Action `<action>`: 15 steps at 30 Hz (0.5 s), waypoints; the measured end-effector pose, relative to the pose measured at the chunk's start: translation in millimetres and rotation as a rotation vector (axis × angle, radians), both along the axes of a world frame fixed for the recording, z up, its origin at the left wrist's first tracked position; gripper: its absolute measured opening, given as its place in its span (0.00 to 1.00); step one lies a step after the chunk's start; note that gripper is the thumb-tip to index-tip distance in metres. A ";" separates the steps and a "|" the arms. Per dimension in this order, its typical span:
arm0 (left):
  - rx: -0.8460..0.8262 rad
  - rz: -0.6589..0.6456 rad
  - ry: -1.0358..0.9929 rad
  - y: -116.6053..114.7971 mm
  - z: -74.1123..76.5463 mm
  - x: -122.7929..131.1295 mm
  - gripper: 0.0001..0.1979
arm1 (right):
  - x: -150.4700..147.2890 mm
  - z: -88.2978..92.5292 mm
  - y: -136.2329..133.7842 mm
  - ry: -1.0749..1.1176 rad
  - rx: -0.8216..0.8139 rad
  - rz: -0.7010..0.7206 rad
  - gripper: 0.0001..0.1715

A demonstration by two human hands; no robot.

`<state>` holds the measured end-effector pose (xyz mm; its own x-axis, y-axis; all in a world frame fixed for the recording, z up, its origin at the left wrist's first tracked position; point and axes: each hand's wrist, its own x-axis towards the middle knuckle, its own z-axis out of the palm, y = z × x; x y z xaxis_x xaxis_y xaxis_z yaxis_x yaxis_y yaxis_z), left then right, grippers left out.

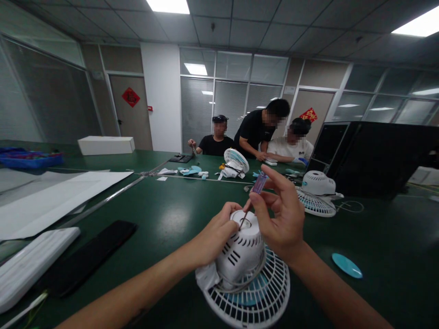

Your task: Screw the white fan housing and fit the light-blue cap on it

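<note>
A person at a green worktable [164, 214] steadies a small white desk fan [240, 260], laid grille-down just in front of them, as a screwdriver meets the back of its motor housing [252, 233]. The left hand [214, 235] is closed around the housing's left side, fingers curled over its vented top. The right hand [283, 217] pinches the screwdriver [255, 189] by its translucent purple handle between thumb and fingertips. The tool's long axis slants from upper right, away from the person, down and left toward them. Its thin shaft ends at the round recess in the housing's cap, between the two hands and above the fan's centre. Whether the tip sits in a screw head cannot be made out. The round guard [264, 304] spreads on the table beneath both wrists. A teal disc [347, 265] lies apart to the right, and a second fan [317, 192] sits farther back. A black slab [89, 256] and a white slab [30, 265] lie to the left. Three other people work at the far end, near a third fan [235, 163]
</note>
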<state>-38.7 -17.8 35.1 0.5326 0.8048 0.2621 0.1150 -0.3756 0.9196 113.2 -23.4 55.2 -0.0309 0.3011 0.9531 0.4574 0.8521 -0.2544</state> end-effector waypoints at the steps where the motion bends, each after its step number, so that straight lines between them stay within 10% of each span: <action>1: 0.003 0.001 0.003 -0.2 0.0 0.0 0.14 | -0.5 1.5 -0.4 0.002 -0.015 -0.015 0.28; 15: -0.055 -0.027 -0.025 2.8 -5.1 -1.1 0.16 | -1.3 6.4 1.8 0.046 -0.194 -0.013 0.26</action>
